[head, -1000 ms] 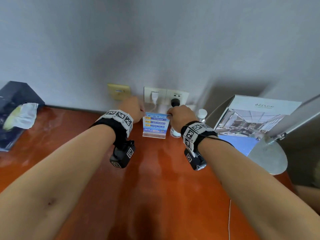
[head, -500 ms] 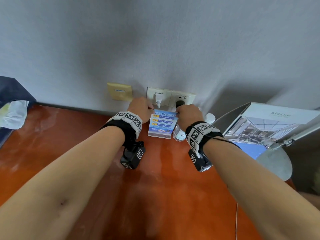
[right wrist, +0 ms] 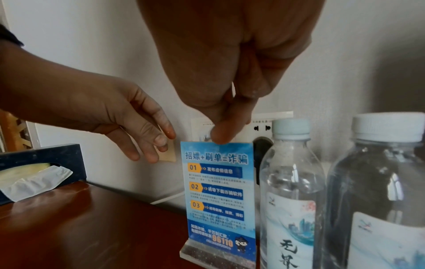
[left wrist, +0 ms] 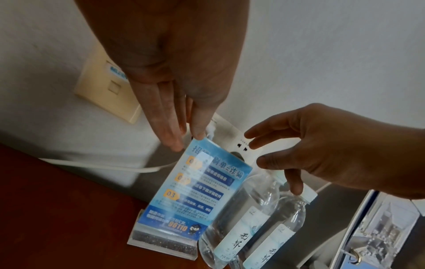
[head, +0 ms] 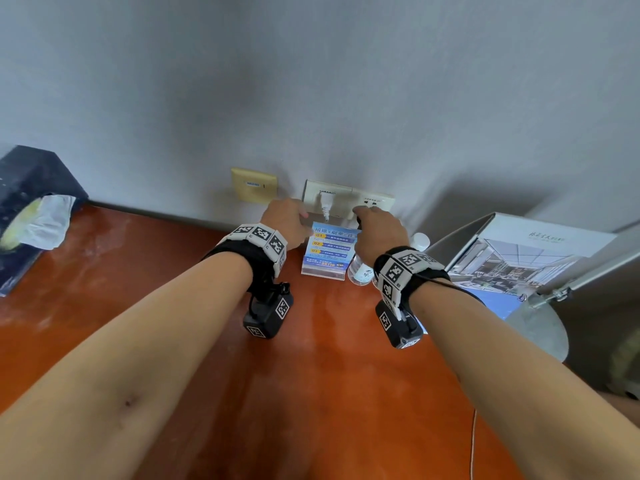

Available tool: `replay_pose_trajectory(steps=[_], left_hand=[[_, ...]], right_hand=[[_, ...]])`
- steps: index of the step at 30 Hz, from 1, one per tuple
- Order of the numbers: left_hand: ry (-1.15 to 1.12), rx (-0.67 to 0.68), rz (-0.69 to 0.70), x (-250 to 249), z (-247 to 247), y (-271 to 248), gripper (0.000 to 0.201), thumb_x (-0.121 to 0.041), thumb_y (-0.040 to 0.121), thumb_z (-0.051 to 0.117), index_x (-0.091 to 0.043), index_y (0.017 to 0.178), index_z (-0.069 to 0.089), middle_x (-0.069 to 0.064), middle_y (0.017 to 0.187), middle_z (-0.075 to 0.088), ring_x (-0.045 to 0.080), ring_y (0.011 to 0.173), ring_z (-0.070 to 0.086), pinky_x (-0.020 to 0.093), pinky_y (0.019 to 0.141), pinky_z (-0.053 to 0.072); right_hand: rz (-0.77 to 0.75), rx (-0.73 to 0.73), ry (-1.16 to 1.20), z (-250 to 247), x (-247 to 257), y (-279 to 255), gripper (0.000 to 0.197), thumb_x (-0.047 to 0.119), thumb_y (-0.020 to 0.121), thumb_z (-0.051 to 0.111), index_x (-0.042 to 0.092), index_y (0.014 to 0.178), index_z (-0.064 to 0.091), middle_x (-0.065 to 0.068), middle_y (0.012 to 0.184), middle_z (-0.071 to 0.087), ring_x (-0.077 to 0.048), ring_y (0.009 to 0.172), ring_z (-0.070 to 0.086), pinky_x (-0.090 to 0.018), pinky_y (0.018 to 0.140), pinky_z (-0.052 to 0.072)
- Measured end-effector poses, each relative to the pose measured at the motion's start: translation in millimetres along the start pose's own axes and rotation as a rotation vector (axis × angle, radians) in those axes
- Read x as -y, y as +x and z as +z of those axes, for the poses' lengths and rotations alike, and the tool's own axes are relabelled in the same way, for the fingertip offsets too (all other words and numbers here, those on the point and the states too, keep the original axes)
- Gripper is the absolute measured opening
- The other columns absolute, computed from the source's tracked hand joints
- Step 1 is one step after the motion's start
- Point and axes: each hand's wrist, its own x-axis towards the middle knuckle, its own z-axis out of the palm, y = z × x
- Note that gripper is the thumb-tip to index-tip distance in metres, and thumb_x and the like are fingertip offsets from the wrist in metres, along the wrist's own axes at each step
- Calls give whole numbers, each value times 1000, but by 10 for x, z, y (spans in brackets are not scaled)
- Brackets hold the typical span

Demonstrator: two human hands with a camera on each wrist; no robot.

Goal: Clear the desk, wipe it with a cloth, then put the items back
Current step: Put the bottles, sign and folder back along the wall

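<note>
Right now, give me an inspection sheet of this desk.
Surface: glossy red-brown wooden desk, streaky sheen.
Job's things: blue printed card in clear acrylic stand, upright by the wall; two clear plastic water bottles to its right; no cloth seen.
Clutter: dark blue tissue box far left; white brochure and round metal lamp base on the right.
Hands: left hand and right hand open at the card's top; contact unclear.
Cables: white plug in white wall socket; thin white cord near the front edge.
Surroundings: grey wall, beige wall plate.

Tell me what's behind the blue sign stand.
Behind the blue sign stand are the wall socket plate, a white cable and a dark plug, partly covered. The socket's lower part is hidden.
</note>
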Motion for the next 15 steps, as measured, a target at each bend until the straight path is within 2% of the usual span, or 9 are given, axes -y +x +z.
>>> replay_pose_trajectory(steps=[3, 5, 8, 10, 12, 15], left_hand=[[19, -36, 25, 45, -197, -108, 22, -15, 81, 71, -7, 101, 66, 11, 101, 68, 29, 92, 65, 39, 84, 54], [66, -75, 43, 139, -363, -179, 21, -17, 84, 67, -8, 103, 68, 8, 105, 68, 25, 100, 62, 34, 89, 50], [135, -104, 31, 381, -680, -302, 23, -17, 84, 62, -11, 106, 67, 7, 109, 67, 24, 107, 59, 30, 92, 47], [165, -103, 12, 611, -956, -376, 26, -15, 85, 60, -11, 109, 66, 7, 112, 66, 24, 108, 58, 30, 93, 46], [192, -122, -19, 887, -1271, -450, 30, -17, 85, 60, -11, 114, 63, 7, 118, 63, 25, 110, 57, 34, 95, 46], [239, -171, -115, 1351, -1744, -567, 39, -18, 86, 61, -9, 124, 57, 12, 127, 55, 28, 115, 53, 36, 97, 45]], right_hand=[[-13, -21, 31, -77, 194, -94, 53, 4, 85, 54, 17, 136, 47, -3, 136, 46, -28, 114, 55, -36, 86, 49], [-29, -26, 34, -108, 398, -146, 47, 6, 85, 53, 17, 130, 52, -2, 135, 44, -29, 114, 54, -38, 87, 50], [-69, -29, 37, -113, 808, -214, 33, 11, 87, 54, 13, 119, 61, -3, 131, 45, -29, 107, 58, -33, 83, 44], [-107, -23, 42, -88, 1130, -225, 31, 10, 87, 52, 13, 116, 63, -3, 129, 46, -26, 109, 57, -30, 81, 42], [-147, -6, 48, -33, 1490, -190, 32, 9, 86, 51, 14, 115, 63, -3, 130, 46, -25, 111, 55, -32, 87, 47], [-187, 19, 73, 95, 2086, -96, 32, 7, 85, 52, 14, 114, 63, -4, 132, 45, -25, 119, 49, -36, 93, 46]])
